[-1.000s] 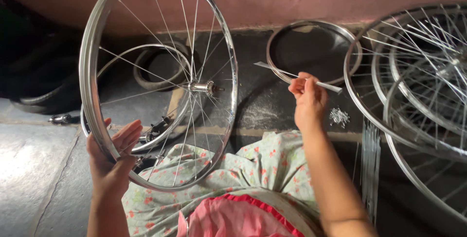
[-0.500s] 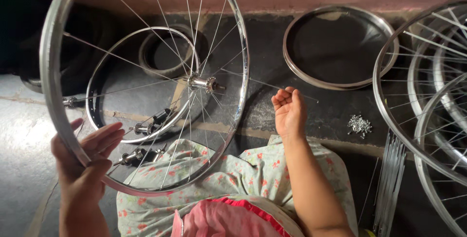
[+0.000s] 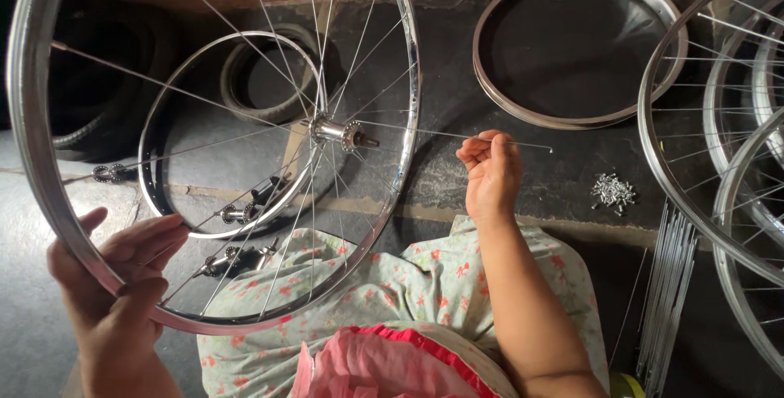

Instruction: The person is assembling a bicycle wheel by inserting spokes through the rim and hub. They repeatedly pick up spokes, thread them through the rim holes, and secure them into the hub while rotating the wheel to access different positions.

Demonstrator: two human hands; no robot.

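left hand grips wheel rim (top cropped) | right hand pinches spoke

The spoked wheels (stacked at right) run off the frame's edge, rims cut short

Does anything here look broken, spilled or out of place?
Nothing looks damaged. The wheel in the left hand is only partly spoked, with wide gaps. The right hand pinches a loose spoke. Small metal bits lie heaped on the floor.
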